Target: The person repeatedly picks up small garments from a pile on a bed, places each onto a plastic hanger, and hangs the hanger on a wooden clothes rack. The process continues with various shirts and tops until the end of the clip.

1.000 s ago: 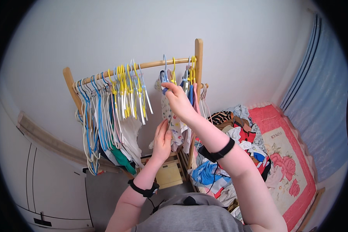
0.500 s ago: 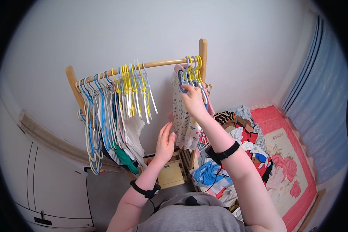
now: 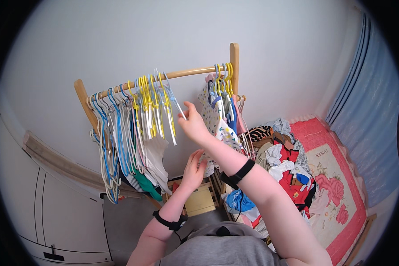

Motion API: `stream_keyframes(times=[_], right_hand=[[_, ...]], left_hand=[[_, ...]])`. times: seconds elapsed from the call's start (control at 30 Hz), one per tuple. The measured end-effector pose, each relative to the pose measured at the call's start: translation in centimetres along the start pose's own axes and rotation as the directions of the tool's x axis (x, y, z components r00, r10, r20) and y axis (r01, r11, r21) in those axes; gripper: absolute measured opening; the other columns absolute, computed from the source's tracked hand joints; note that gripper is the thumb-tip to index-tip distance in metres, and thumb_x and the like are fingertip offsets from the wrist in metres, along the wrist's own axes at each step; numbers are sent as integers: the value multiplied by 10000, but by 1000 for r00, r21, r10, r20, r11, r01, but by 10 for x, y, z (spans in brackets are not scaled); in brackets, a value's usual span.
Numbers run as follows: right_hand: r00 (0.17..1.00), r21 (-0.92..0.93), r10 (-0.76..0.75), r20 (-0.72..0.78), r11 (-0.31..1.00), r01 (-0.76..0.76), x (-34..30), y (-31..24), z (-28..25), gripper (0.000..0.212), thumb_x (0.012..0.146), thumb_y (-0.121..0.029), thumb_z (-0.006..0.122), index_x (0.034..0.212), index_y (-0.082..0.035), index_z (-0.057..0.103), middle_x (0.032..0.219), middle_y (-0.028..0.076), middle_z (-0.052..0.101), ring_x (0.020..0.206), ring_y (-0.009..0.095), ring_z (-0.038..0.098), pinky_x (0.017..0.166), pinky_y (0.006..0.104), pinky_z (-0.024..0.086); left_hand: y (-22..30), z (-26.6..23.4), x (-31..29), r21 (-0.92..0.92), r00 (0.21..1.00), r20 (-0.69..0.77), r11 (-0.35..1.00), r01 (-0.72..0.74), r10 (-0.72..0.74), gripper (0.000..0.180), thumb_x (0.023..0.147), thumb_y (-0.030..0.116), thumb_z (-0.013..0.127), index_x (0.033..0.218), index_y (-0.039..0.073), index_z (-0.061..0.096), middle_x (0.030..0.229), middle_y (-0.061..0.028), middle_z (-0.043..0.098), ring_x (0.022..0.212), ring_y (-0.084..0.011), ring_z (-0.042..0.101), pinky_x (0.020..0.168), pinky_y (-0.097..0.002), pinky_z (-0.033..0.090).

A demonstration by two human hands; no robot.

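Hanger (image 3: pixel 177 106), hooked on the wooden rail (image 3: pixel 193 72), is pinched by the right hand (image 3: pixel 195 127) — the left hand (image 3: pixel 193 172), loosely open, is near a patterned garment (image 3: pixel 213 119).

Looked like a home bdrm. Had a red-edged floral bedspread (image 3: pixel 310 129) w/ messy clothes heap (image 3: pixel 292 188) atop, lt.-blue curtain (image 3: pixel 368 115) at R, wooden clothes rack (image 3: pixel 190 73) w/ hangers (image 3: pixel 149 115) by a plain pale wall (image 3: pixel 164 35), & white door/cabinet front (image 3: pixel 71 208) lower L.

Light even, fairly bright on wall (image 3: pixel 279 48); shadows soft. Black vignette rings the view; curtain (image 3: pixel 370 115) bows near right rim.
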State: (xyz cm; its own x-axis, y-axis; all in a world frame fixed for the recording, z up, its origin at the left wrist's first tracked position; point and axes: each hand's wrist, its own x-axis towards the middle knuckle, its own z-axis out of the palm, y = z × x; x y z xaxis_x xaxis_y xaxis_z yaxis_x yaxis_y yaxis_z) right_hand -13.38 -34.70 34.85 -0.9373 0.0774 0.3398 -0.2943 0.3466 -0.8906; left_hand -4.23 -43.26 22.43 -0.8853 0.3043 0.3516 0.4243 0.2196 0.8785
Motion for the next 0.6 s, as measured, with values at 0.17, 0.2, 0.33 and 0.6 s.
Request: stream_keyframes(times=[0.17, 0.2, 0.33, 0.6], right_hand=[[972, -71, -92, -217, 994, 78, 6, 4, 0, 464, 892, -122, 561, 1322, 14, 450, 843, 117, 595, 749, 247, 618, 700, 373, 495], [963, -107, -127, -236, 989, 104, 6, 5, -3, 457, 895, -117, 556, 1321, 10, 453, 840, 118, 594, 750, 249, 619, 700, 376, 495], [944, -112, -205, -259, 977, 181, -2, -4, -16, 422, 922, -109, 535, 1325, -5, 465, 817, 90, 568, 723, 203, 576, 668, 344, 473], [982, 24, -156, -108, 987, 160, -101, -48, -110, 361, 952, -72, 524, 1305, 4, 518, 929, 84, 608, 808, 123, 568, 727, 265, 465]], left_hand=[[-7, -8, -5, 60, 1000, 28, 998, -1, 0, 415, 1018, 162, 479, 1402, 8, 444, 1384, -166, 459, 1263, -275, 499, 1020, -351, 441], [-6, -7, -5, 67, 999, 34, 998, 0, -3, 419, 1019, 163, 478, 1407, 10, 441, 1384, -165, 460, 1268, -275, 495, 1020, -351, 441], [-10, -1, -3, 43, 999, 40, 999, 6, -8, 427, 1009, 168, 495, 1403, 12, 445, 1377, -173, 473, 1262, -296, 505, 1012, -366, 451], [-1, -9, 6, -56, 998, -55, 998, 9, -12, 459, 1004, 156, 516, 1426, 6, 414, 1358, -167, 491, 1237, -275, 537, 953, -334, 484]])
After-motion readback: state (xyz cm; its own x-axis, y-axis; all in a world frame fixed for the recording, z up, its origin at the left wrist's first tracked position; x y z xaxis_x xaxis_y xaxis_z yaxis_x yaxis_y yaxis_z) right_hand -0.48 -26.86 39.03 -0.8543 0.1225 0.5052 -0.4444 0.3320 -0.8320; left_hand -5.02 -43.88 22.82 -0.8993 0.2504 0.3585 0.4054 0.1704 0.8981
